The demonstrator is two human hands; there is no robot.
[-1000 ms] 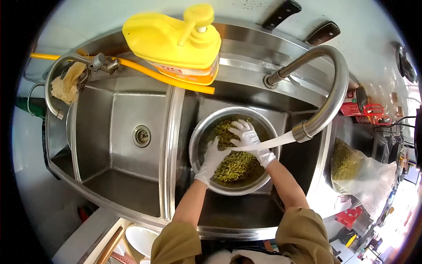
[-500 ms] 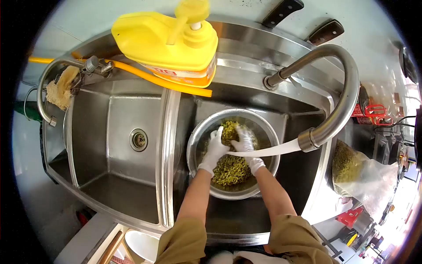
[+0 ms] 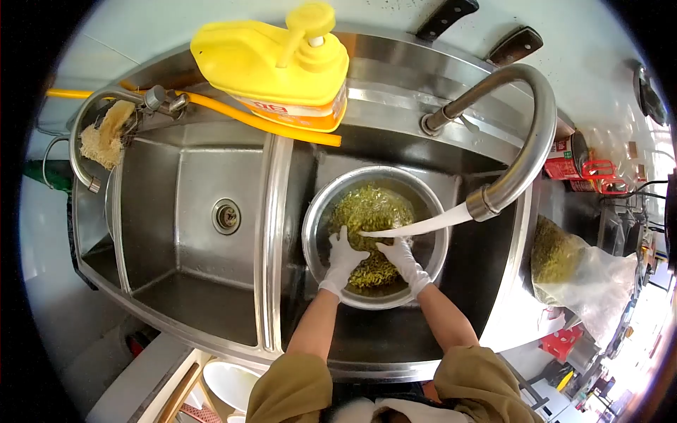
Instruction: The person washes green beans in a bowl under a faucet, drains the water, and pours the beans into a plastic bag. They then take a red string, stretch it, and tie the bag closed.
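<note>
A round metal basin (image 3: 310, 211) stands in the right sink bowl, holding water and finely cut green vegetable pieces (image 3: 374, 204) whose exact kind I cannot make out. My left hand (image 3: 344, 257), in a white glove, is at the basin's left side, fingers spread and touching the pieces. On the right, my gloved right hand (image 3: 403, 262) reaches in with fingers stretched toward the middle; its fingertips meet the wet pieces. From the curved faucet (image 3: 525, 151) a stream of water (image 3: 430, 224) runs into the basin between and beyond my hands.
Behind the basin stands a yellow pump jug (image 3: 275, 77), beside a yellow hose (image 3: 261, 128). A second sink bowl (image 3: 211, 176) with a drain lies left. Two dark knife handles (image 3: 448, 17) show at the back. At right lies a plastic bag (image 3: 578, 271) of green pieces.
Both hands have drawn back toward me, the right one clearly so, from the basin's far part to its near side. The pieces at the far side now lie spread under water.
</note>
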